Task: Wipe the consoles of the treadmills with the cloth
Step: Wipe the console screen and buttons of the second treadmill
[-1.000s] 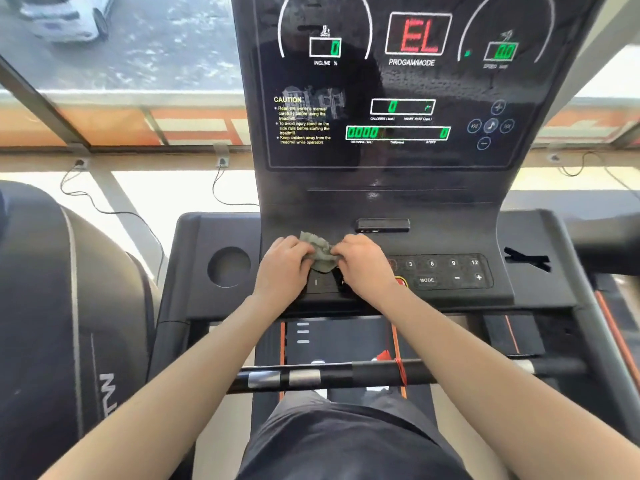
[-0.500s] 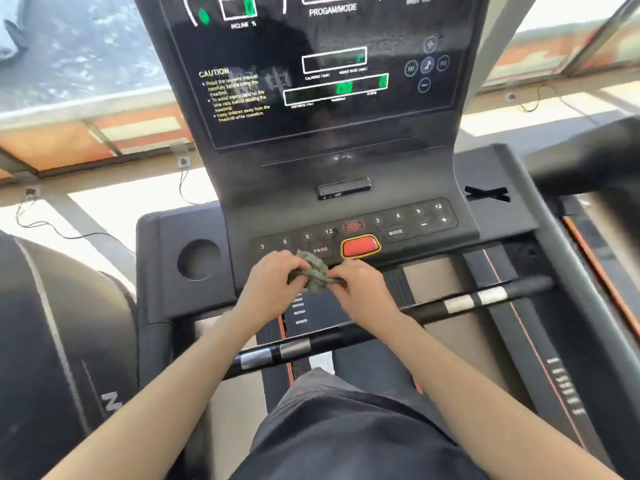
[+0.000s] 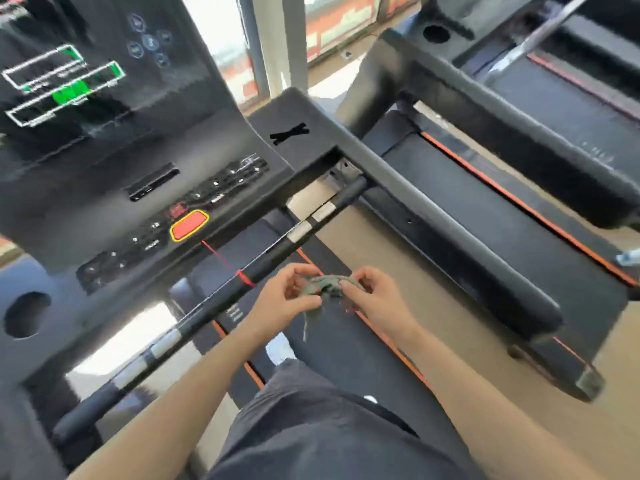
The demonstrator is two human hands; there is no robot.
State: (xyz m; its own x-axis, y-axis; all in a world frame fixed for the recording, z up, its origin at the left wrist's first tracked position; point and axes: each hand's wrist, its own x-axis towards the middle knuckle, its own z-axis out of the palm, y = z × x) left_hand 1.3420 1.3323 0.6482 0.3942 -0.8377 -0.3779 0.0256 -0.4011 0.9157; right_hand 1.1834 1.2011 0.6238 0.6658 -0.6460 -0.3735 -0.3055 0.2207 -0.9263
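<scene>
Between both hands, crumpled grey-green cloth [image 3: 325, 287]

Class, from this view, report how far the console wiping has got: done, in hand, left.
Done: unclear; nothing shows whether the near console is clean. In hand: left hand and right hand pinch the bunched cloth above the belt, off the console. Left: likely the neighbouring treadmill.

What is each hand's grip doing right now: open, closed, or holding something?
Left hand: closed, pinching one end of the cloth.
Right hand: closed, pinching the other end of the same cloth.
</scene>
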